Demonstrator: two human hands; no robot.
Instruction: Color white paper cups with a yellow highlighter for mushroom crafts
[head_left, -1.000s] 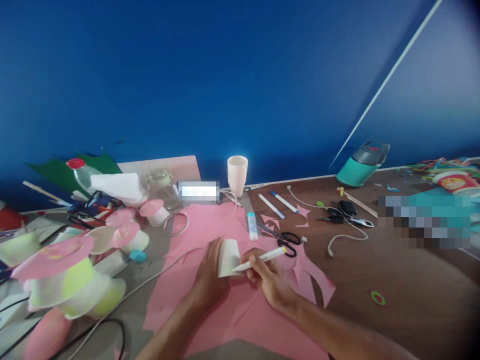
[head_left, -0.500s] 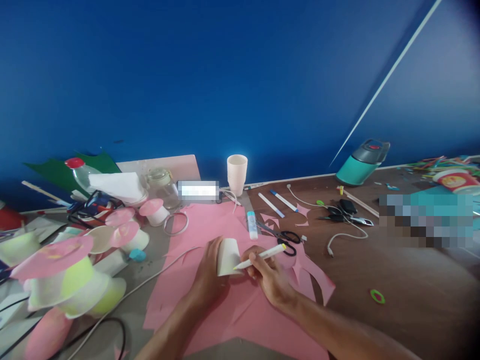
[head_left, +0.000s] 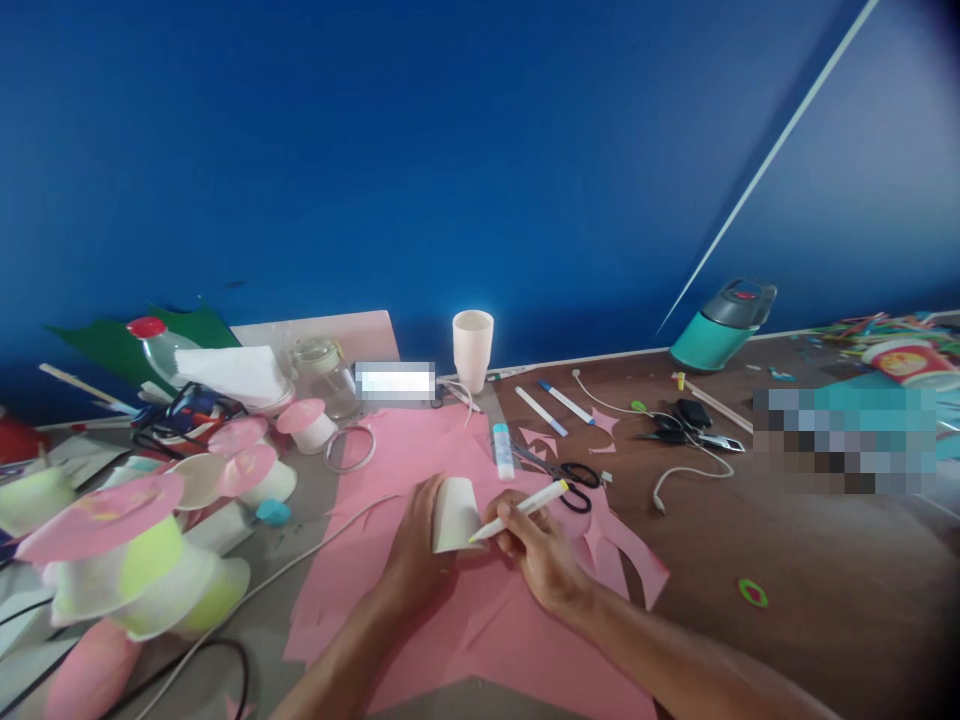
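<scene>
A white paper cup [head_left: 454, 515] lies on its side over pink paper [head_left: 450, 650], its wide rim toward me. My left hand [head_left: 417, 535] is closed around the cup's left side; some of its fingers are hidden behind the cup. Pinched in my right hand [head_left: 536, 555] is a white marker with a yellow end [head_left: 529, 505], its yellow tip at the cup's rim on the right. Just beyond the hands are a glue stick [head_left: 503, 452] and black-handled scissors [head_left: 576, 485].
Stacked white cups [head_left: 472, 350] stand by the blue wall. Pink-topped cups [head_left: 101, 510], a glass jar [head_left: 322, 375] and cables crowd the left. Two markers [head_left: 541, 411], a teal flask [head_left: 709, 335], keys and a white cable [head_left: 694, 468] are at the right.
The marker tip has shifted very slightly along the cup's rim. Both hands keep the same grip, and the whole view has moved a little.
</scene>
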